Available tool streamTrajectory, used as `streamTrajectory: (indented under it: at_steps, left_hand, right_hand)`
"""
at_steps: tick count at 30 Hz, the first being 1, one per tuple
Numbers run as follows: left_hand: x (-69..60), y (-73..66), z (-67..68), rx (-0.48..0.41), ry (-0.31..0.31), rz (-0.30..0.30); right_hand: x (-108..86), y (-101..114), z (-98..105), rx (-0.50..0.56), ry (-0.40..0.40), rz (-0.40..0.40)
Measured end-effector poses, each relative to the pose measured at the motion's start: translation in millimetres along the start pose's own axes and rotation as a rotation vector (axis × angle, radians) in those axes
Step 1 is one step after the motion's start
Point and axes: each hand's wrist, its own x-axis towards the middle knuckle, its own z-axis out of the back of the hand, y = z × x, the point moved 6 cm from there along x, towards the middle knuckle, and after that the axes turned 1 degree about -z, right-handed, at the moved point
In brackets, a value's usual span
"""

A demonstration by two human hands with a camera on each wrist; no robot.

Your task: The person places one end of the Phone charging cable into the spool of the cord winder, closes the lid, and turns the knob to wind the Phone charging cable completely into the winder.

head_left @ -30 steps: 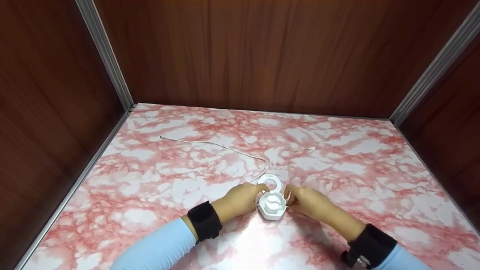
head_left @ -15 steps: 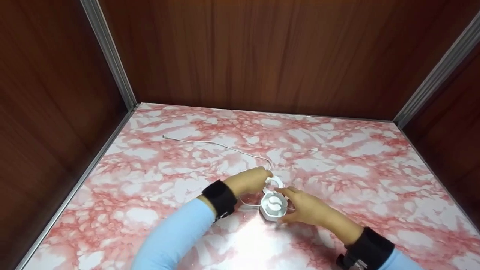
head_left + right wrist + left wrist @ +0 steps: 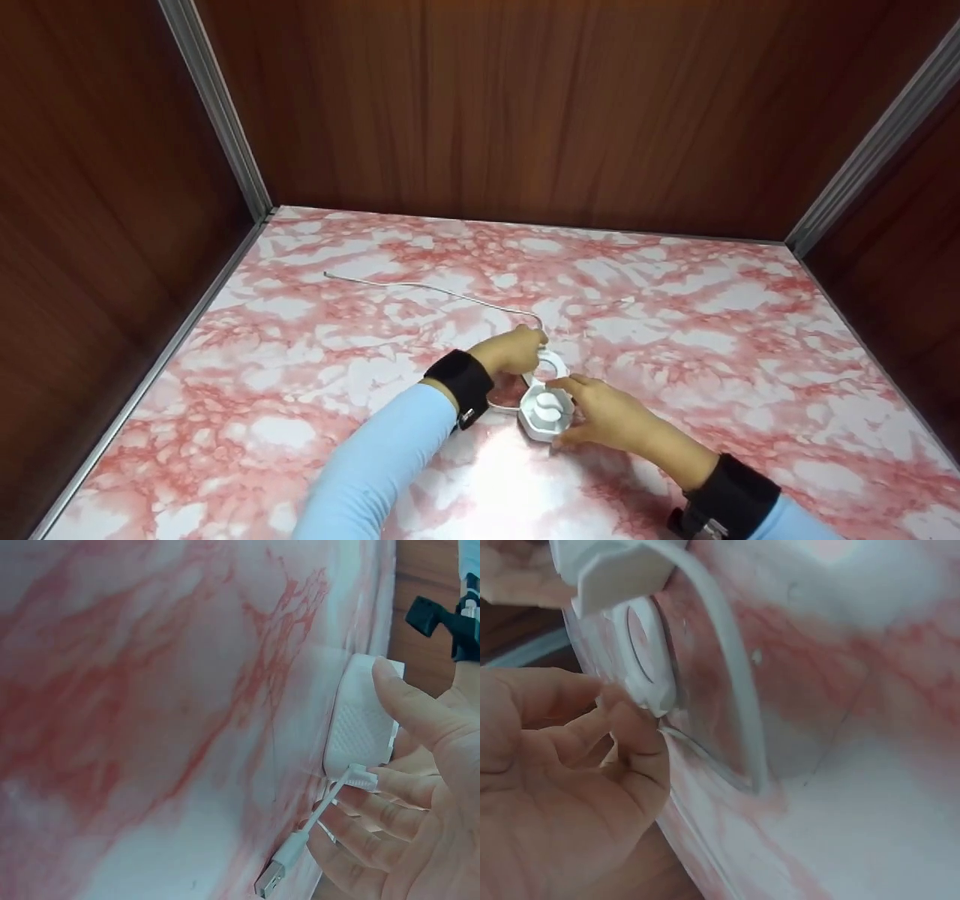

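Note:
A white many-sided cable case (image 3: 544, 432) stands on the table, its ring-shaped lid (image 3: 667, 664) swung out on the far side. My right hand (image 3: 611, 412) holds the case between thumb and fingers. A short cable end with a USB plug (image 3: 279, 866) sticks out on that side. Beside the lid, the curled fingertips of my left hand (image 3: 514, 351) pinch the white cable (image 3: 739, 682), which leaves the case and loops back to them; the pinch itself is partly hidden. Inside the case shows a round hub with a curved groove.
Beyond my left hand the rest of the cable (image 3: 450, 294) trails over the red-and-white marbled table (image 3: 712, 315) toward the far left. Dark wooden panels (image 3: 525, 112) with metal corner posts close in the back and sides.
My left hand has moved from the case's left side to beside the lid, drawing out a cable loop. My right hand has gone from the cable at the right side to holding the case.

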Motion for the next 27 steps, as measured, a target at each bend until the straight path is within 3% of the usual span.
streamTrajectory:
  at_steps: [6,8,13,19,21,25,27]
  left_hand:
    - [2.2,5.3,14.2,-0.297,-0.113,0.012]
    - [-1.2,2.0,20.7,-0.316,-0.173,-0.027]
    - [-20.2,-15.8,30.7,-0.194,-0.255,-0.149]
    - [-50.4,-37.0,26.9,0.006,-0.212,-0.279]
    - [-58.9,-42.7,28.4,0.061,-0.213,-0.303]
    - [-70.5,-52.1,32.3,0.138,-0.337,-0.292]
    - [-73.5,-54.4,25.3,0.177,-0.382,-0.275]
  right_hand:
    - [0.7,0,-2,-0.011,-0.024,-0.031]
    - [-0.5,-2,-3,-0.004,-0.046,-0.059]
    - [-7.5,-9,-6,0.018,-0.102,-0.168]
    - [-11.1,-13,-3,-0.014,-0.092,-0.195]
    - [-11.2,-15,-1,-0.022,-0.079,-0.193]
    - [-13.2,-19,4,-0.030,-0.058,-0.198]
    - [-14.7,-21,6,-0.033,-0.057,-0.195]
